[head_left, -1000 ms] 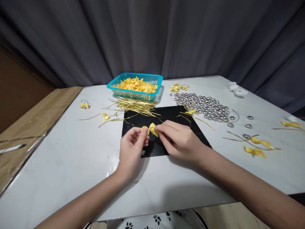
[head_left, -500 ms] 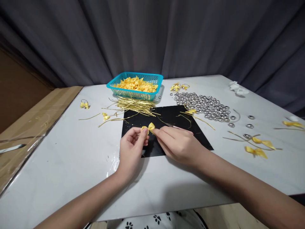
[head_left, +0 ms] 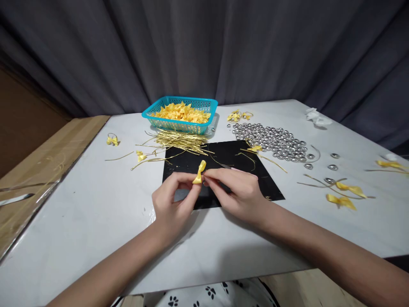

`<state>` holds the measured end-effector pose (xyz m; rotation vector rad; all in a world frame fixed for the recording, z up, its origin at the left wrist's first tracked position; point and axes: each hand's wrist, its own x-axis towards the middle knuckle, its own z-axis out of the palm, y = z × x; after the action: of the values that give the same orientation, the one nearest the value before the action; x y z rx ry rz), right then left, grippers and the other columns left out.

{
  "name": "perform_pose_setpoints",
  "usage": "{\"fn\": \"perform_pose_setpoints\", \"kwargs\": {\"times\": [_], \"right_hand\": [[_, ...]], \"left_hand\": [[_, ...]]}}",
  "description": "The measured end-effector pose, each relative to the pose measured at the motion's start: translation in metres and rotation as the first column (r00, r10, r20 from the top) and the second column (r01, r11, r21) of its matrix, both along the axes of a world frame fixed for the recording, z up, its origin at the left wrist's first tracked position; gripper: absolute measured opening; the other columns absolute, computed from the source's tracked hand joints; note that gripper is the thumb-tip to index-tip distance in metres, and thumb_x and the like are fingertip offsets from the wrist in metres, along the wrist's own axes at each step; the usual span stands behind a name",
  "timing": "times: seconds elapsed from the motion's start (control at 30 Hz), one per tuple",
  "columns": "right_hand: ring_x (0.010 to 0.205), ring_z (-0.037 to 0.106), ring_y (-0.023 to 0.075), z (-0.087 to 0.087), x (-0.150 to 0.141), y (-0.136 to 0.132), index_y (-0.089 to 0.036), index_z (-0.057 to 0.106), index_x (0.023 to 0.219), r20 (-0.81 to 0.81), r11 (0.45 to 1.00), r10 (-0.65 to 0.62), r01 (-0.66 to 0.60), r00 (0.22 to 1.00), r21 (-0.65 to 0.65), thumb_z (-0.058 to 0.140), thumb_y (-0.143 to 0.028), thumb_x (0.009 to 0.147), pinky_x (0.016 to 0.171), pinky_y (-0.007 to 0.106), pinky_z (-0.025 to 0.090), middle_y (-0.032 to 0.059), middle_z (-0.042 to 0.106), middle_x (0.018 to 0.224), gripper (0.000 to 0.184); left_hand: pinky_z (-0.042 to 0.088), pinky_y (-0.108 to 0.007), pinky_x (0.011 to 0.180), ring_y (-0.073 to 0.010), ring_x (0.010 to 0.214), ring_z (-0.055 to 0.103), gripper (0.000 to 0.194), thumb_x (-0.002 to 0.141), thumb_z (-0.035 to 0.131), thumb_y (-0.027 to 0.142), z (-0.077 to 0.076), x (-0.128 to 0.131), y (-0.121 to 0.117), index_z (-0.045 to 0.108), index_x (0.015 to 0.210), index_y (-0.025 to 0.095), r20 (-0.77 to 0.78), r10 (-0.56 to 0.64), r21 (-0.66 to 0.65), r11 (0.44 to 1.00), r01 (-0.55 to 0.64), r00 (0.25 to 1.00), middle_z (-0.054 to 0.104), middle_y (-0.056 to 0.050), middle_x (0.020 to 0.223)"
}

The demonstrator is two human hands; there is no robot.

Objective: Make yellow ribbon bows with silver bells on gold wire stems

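Observation:
A small yellow ribbon bow (head_left: 200,172) is held upright above the black mat (head_left: 220,152), its loops now one above the other. My left hand (head_left: 175,200) pinches the bow between thumb and forefinger. Close on its right, my right hand (head_left: 238,192) has thumb and forefinger pressed together behind the bow; what lies between those fingertips is too small to make out. On the mat beyond the right hand lies a thin pink-handled tool (head_left: 238,170), partly hidden by that hand. Another yellow bow (head_left: 255,149) with gold wire rests at the mat's far right edge.
A turquoise basket (head_left: 179,127) of yellow bows stands at the back, with a heap of gold wire twist ties (head_left: 182,140) before it. Many silver oval beads (head_left: 271,140) spread at right. Loose bows with wires (head_left: 341,201) lie far right; a cardboard box (head_left: 57,157) borders the left.
The bow has turned from lying sideways to standing nearly upright. My left fingers have shifted their pinch and opened out into a ring, and my right fingertips have drawn in beside the bow.

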<state>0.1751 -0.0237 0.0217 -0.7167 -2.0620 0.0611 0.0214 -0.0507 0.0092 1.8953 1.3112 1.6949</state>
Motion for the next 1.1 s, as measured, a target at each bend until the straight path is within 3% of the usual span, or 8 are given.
{"fn": "perform_pose_setpoints", "kwargs": {"times": [0.23, 0.4, 0.6, 0.8, 1.1], "right_hand": [[0.065, 0.063, 0.0094, 0.001, -0.004, 0.001, -0.016, 0.062, 0.086, -0.181, 0.989, 0.065, -0.088, 0.981, -0.122, 0.055, -0.008, 0.083, 0.063, 0.021, 0.051, 0.0006, 0.069, 0.075, 0.011], [0.063, 0.060, 0.0087, 0.006, -0.001, 0.003, -0.015, 0.063, 0.084, -0.256, 0.947, 0.178, -0.236, 0.950, -0.216, 0.054, -0.007, 0.083, 0.061, 0.020, 0.050, 0.0004, 0.065, 0.070, 0.012], [0.064, 0.058, 0.0093, 0.008, 0.001, 0.001, -0.013, 0.062, 0.084, -0.257, 0.938, 0.208, -0.267, 0.944, -0.220, 0.052, -0.005, 0.084, 0.061, 0.021, 0.049, 0.0017, 0.061, 0.070, 0.013], [0.063, 0.058, 0.0097, 0.008, 0.001, 0.000, -0.016, 0.062, 0.085, -0.255, 0.952, 0.194, -0.245, 0.947, -0.185, 0.050, -0.006, 0.084, 0.060, 0.022, 0.050, 0.0016, 0.062, 0.071, 0.015], [0.066, 0.057, 0.0099, 0.009, 0.005, -0.001, -0.016, 0.061, 0.089, -0.201, 0.961, 0.222, -0.249, 0.954, -0.123, 0.049, -0.004, 0.084, 0.061, 0.021, 0.049, 0.0024, 0.062, 0.074, 0.017]], "left_hand": [[0.047, -0.024, 0.057, -0.0132, 0.061, 0.060, 0.022, 0.077, 0.060, 0.007, 0.001, -0.005, 0.002, 0.065, 0.091, 0.023, -0.202, 0.030, 0.204, 0.979, 0.011, 0.979, 0.070, -0.001, 0.074], [0.045, -0.024, 0.061, -0.0131, 0.066, 0.060, 0.032, 0.078, 0.056, 0.000, 0.006, -0.005, 0.003, 0.060, 0.101, 0.021, -0.287, 0.039, 0.359, 0.931, 0.069, 0.957, 0.070, -0.003, 0.077], [0.045, -0.024, 0.060, -0.0137, 0.066, 0.060, 0.032, 0.078, 0.055, -0.001, 0.009, -0.006, 0.004, 0.059, 0.104, 0.018, -0.337, 0.085, 0.446, 0.891, 0.080, 0.938, 0.069, -0.005, 0.078], [0.046, -0.025, 0.059, -0.0150, 0.064, 0.061, 0.033, 0.078, 0.054, 0.002, 0.009, -0.013, 0.009, 0.059, 0.108, 0.016, -0.459, 0.173, 0.555, 0.822, 0.129, 0.871, 0.069, -0.005, 0.074], [0.044, -0.025, 0.059, -0.0138, 0.062, 0.057, 0.026, 0.078, 0.052, 0.002, 0.013, -0.018, 0.011, 0.061, 0.100, 0.013, -0.541, 0.208, 0.602, 0.773, 0.202, 0.815, 0.067, -0.005, 0.071]]}}
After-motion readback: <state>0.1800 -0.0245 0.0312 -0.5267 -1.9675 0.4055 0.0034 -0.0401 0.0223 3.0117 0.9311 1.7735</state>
